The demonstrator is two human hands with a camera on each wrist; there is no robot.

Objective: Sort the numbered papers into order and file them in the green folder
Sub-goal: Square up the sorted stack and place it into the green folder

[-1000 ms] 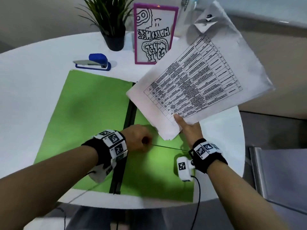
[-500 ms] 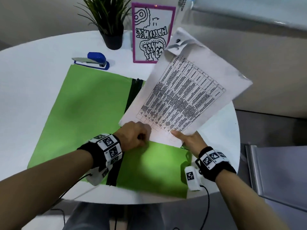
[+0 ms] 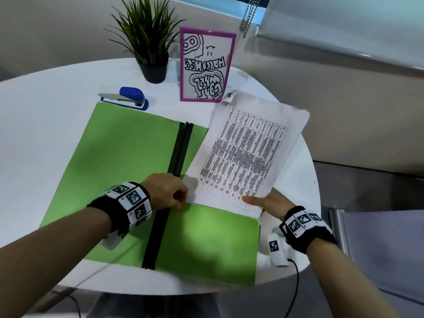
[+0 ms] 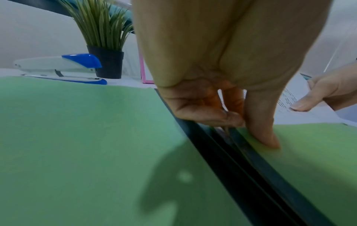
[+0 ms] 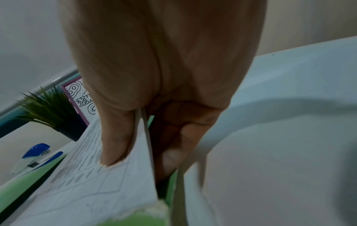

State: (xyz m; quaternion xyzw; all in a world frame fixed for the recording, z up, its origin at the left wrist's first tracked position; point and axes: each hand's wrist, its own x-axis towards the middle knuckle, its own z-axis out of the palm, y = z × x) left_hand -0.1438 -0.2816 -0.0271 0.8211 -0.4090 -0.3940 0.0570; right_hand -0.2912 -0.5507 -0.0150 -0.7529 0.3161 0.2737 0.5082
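The right hand [image 3: 271, 201] pinches the papers [image 3: 246, 154] at their near right corner, thumb on top, over the green folder's [image 3: 119, 161] right half, while the left hand [image 3: 166, 191] pinches the folder pocket's edge beside its black spine

Lower end of the papers [image 3: 243, 154] tucked out of sight behind the green folder [image 3: 128, 161] pocket. Printed table too small to read. Right hand [image 3: 269, 200] fingers hidden beneath the sheets. Left hand [image 3: 166, 191] fingertips hidden from the head view.
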